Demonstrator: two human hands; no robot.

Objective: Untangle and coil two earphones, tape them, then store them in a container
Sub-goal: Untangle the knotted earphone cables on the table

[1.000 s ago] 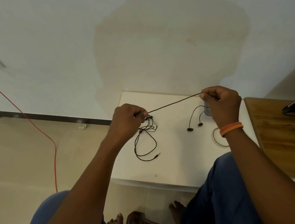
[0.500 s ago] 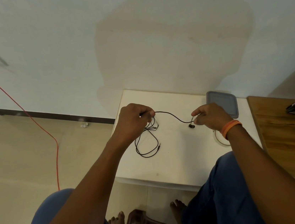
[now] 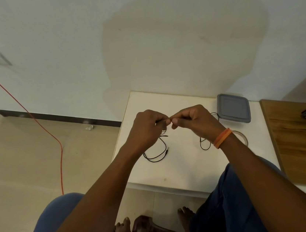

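Hands (image 3: 148, 128) (image 3: 195, 122) together pinching black earphone cable (image 3: 156, 155), grey container (image 3: 233, 108) beside

- The left hand (image 3: 147, 129) and right hand (image 3: 193, 122) are meeting fingertip to fingertip above the middle of the tabletop (image 3: 183, 166), each pinching the earphone cable (image 3: 156, 155).
- One cable loop is lying on the tabletop at 6 o'clock of the left hand; another is hanging at 5 o'clock of the right hand.
- The container (image 3: 233, 108) is sitting at 2 o'clock of the right hand, toward the wall.
- The tape roll (image 3: 244, 137) is lying at 6 o'clock of the container, just beside the right wrist.
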